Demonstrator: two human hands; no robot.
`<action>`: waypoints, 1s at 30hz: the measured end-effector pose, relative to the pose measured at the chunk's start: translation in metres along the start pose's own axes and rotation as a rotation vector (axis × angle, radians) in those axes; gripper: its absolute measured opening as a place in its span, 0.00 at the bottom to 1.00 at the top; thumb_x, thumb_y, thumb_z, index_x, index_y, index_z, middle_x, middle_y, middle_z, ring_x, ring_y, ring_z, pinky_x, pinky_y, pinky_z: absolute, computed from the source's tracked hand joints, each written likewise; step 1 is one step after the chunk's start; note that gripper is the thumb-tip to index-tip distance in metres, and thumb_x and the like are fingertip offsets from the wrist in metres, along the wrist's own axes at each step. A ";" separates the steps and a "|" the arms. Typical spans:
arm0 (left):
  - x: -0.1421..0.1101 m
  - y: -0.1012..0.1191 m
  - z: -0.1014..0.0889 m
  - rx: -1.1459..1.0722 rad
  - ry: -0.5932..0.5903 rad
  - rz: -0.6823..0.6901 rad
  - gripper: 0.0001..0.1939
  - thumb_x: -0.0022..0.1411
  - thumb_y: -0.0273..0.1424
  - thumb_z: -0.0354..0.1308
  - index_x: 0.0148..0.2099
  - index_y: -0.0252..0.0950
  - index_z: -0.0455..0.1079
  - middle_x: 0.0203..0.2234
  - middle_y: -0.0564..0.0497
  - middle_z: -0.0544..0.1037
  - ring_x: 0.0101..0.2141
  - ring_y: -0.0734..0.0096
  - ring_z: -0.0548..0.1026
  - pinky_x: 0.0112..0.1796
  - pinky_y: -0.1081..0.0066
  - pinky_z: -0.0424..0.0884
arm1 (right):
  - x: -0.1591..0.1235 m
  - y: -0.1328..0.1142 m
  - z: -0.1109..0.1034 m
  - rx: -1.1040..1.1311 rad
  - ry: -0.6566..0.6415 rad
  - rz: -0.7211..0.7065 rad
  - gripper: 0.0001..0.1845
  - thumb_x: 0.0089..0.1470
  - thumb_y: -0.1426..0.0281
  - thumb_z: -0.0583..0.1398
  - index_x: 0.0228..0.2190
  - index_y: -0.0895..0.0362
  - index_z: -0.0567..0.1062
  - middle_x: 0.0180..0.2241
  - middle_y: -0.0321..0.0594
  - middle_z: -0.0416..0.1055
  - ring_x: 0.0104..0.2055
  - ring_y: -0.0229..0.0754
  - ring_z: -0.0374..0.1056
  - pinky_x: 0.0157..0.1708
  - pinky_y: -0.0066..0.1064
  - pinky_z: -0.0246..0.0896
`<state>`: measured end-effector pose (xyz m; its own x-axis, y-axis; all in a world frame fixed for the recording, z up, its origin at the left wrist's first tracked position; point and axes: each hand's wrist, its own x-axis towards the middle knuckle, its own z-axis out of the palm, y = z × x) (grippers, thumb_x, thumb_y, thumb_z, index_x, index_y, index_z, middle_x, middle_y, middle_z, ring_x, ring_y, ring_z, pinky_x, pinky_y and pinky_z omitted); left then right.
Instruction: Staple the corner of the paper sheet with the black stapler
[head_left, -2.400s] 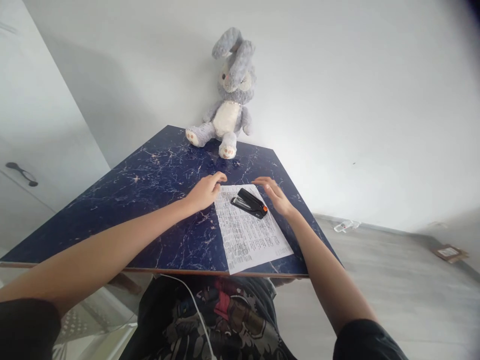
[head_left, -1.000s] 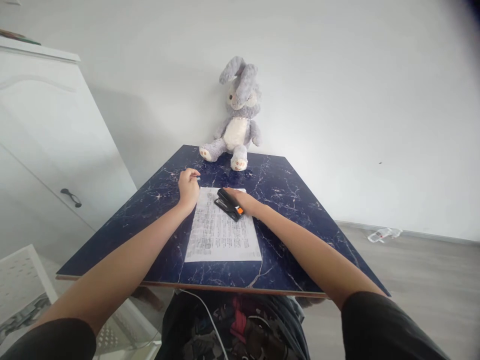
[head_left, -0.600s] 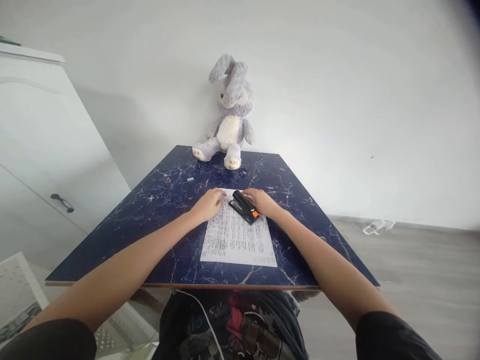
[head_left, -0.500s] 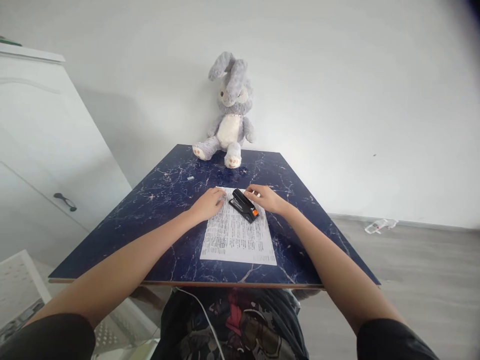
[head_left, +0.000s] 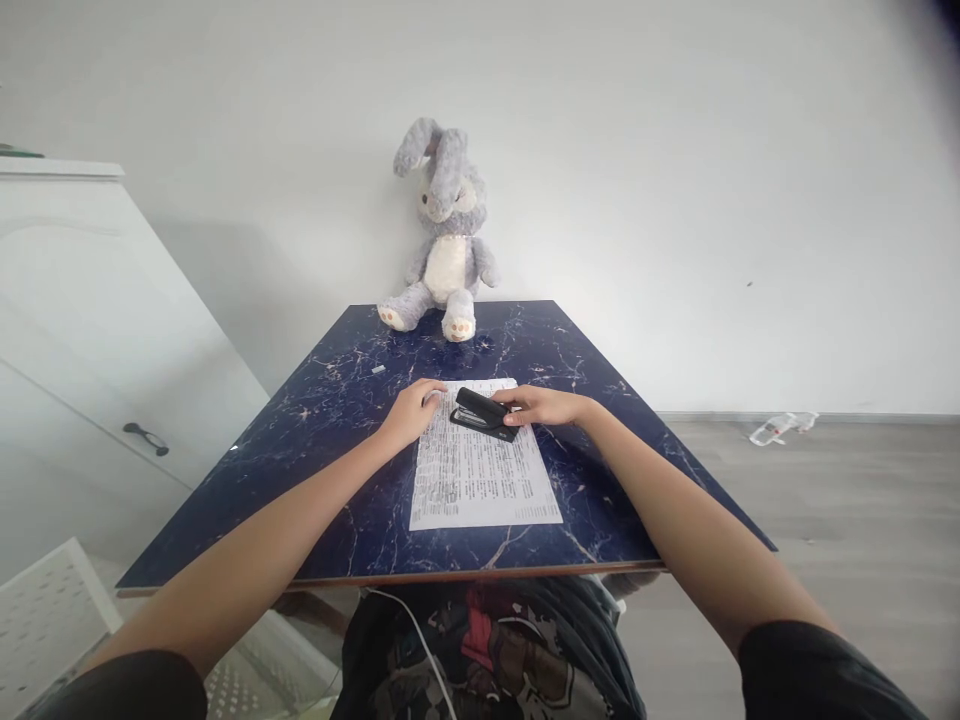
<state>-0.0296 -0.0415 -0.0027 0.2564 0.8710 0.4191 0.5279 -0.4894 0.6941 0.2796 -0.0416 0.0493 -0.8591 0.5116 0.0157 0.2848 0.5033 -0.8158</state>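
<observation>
On the sheet (head_left: 480, 490), the right hand (head_left: 546, 406) grips a stapler (head_left: 478, 404), the left hand (head_left: 411, 412) unclenched at one corner.

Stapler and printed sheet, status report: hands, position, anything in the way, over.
Right hand gripping stapler. Left hand at far left corner of printed sheet. Stapler over sheet's far half. Plush rabbit beyond, apart from sheet.

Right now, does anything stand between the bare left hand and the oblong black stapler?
Nothing visible does. Between the bare left hand and the oblong black stapler, only printed white paper shows; the bare right hand holds the stapler's other end.
</observation>
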 end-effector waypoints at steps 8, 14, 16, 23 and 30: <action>0.004 -0.002 0.003 -0.280 0.012 -0.148 0.14 0.72 0.35 0.53 0.47 0.39 0.80 0.48 0.44 0.84 0.51 0.54 0.81 0.57 0.56 0.72 | 0.000 0.007 0.001 0.125 -0.008 0.018 0.26 0.61 0.53 0.67 0.52 0.58 0.80 0.46 0.46 0.79 0.46 0.48 0.73 0.44 0.37 0.69; 0.002 0.005 0.002 -0.197 -0.032 -0.093 0.14 0.72 0.35 0.54 0.48 0.39 0.81 0.47 0.45 0.84 0.52 0.54 0.80 0.59 0.55 0.70 | 0.023 -0.004 0.029 -0.323 0.272 -0.026 0.16 0.58 0.62 0.68 0.44 0.58 0.78 0.44 0.45 0.73 0.44 0.48 0.69 0.45 0.41 0.67; 0.001 0.009 0.001 -0.229 0.031 -0.097 0.12 0.71 0.34 0.56 0.48 0.40 0.81 0.50 0.45 0.83 0.55 0.55 0.78 0.61 0.56 0.68 | 0.029 -0.008 0.039 -0.396 0.345 -0.052 0.16 0.54 0.70 0.67 0.45 0.57 0.76 0.44 0.45 0.73 0.45 0.50 0.70 0.47 0.43 0.67; -0.001 0.022 0.004 -0.957 0.092 -0.418 0.14 0.68 0.42 0.66 0.44 0.35 0.76 0.45 0.41 0.82 0.46 0.60 0.82 0.53 0.58 0.76 | 0.037 -0.015 0.057 -0.721 0.618 -0.109 0.31 0.59 0.84 0.53 0.61 0.56 0.69 0.60 0.54 0.68 0.59 0.55 0.68 0.53 0.49 0.71; -0.005 0.023 0.009 -0.982 -0.027 -0.424 0.17 0.56 0.37 0.77 0.40 0.31 0.79 0.38 0.43 0.84 0.41 0.62 0.82 0.47 0.63 0.78 | 0.044 -0.024 0.067 -1.053 0.500 -0.176 0.27 0.67 0.81 0.53 0.62 0.51 0.71 0.63 0.51 0.68 0.67 0.61 0.61 0.58 0.53 0.67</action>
<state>-0.0117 -0.0562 0.0058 0.2294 0.9729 0.0286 -0.3015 0.0431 0.9525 0.2067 -0.0777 0.0305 -0.7261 0.4758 0.4964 0.5907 0.8011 0.0962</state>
